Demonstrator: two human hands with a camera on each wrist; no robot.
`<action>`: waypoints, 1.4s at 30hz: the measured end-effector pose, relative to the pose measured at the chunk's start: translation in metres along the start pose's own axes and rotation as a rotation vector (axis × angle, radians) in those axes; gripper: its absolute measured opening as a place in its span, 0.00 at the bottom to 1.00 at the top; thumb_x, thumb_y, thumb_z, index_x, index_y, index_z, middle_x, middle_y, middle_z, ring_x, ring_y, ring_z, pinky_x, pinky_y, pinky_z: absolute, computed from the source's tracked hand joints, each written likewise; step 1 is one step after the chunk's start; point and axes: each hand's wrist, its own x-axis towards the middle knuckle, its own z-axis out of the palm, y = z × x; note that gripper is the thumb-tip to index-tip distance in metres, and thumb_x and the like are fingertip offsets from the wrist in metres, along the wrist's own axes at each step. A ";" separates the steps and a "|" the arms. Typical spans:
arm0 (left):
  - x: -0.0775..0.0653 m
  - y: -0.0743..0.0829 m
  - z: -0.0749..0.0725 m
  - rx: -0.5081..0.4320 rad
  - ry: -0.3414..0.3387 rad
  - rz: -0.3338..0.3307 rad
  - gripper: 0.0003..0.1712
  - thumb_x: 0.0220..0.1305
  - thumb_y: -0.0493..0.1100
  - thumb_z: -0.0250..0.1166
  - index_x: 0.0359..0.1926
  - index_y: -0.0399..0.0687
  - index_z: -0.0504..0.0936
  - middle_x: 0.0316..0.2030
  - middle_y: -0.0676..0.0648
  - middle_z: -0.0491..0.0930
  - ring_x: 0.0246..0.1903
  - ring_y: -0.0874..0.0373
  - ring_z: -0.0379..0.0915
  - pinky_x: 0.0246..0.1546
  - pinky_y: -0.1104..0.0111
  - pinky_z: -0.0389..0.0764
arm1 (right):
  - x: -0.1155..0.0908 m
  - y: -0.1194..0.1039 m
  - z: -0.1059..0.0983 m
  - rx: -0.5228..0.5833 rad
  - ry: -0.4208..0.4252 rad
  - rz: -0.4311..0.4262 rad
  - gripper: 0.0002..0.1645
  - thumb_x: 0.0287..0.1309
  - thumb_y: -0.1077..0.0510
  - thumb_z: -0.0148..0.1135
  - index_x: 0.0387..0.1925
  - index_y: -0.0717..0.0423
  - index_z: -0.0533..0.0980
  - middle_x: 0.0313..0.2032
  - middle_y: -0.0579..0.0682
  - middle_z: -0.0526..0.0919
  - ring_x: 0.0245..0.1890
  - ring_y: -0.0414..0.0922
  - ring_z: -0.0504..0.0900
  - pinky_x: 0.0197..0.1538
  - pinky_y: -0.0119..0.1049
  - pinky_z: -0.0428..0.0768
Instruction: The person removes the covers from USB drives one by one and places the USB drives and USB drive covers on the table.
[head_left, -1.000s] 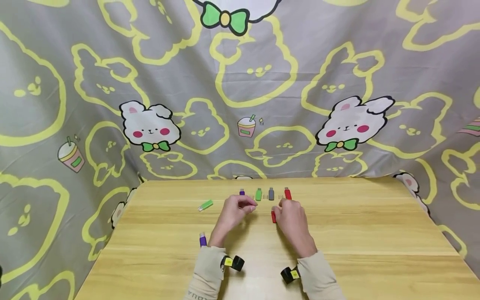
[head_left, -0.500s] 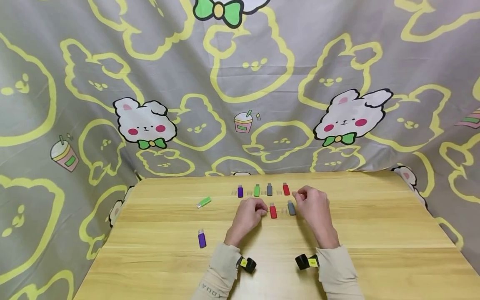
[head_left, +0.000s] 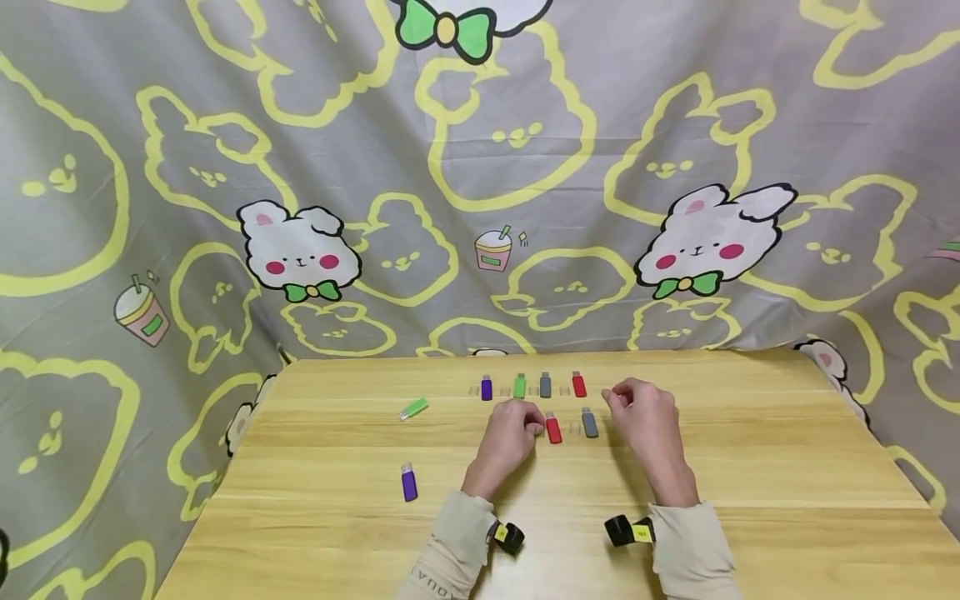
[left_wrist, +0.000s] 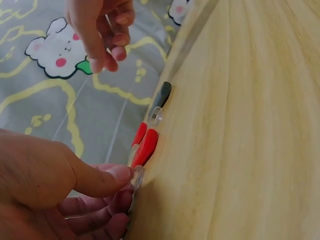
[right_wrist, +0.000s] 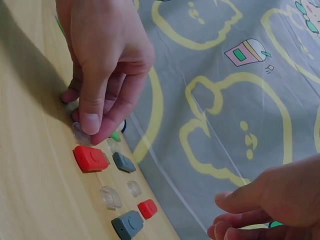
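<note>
My left hand (head_left: pixel 510 437) pinches a small clear cap (left_wrist: pixel 137 177) between thumb and fingers, low over the table. The cap sits right beside the front red USB stick (head_left: pixel 553 428), whose metal plug points away from me. To the right of that stick lie another clear cap (right_wrist: pixel 111 197) and a grey USB stick (head_left: pixel 590 422). My right hand (head_left: pixel 643 421) hovers to the right of the grey stick, its fingers loosely bent and holding nothing, as the left wrist view shows.
A back row holds purple (head_left: pixel 487 388), green (head_left: pixel 520 386), grey (head_left: pixel 545 385) and red (head_left: pixel 579 384) USB sticks with clear caps beside them. At left lie a loose green stick (head_left: pixel 414 409) and a purple stick (head_left: pixel 408 483). A patterned curtain (head_left: pixel 405 275) borders the wooden table.
My right hand has left the front red stick and moved right, uncovering the front grey stick. My left hand has come right and nearer, beside the red stick.
</note>
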 end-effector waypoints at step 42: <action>-0.063 -0.093 -0.191 -0.839 0.707 -0.177 0.19 0.78 0.39 0.56 0.50 0.22 0.80 0.31 0.46 0.82 0.30 0.57 0.80 0.31 0.71 0.83 | -0.069 -0.116 0.123 0.240 -0.273 -0.497 0.27 0.64 0.55 0.72 0.61 0.58 0.76 0.52 0.51 0.78 0.47 0.50 0.81 0.52 0.40 0.84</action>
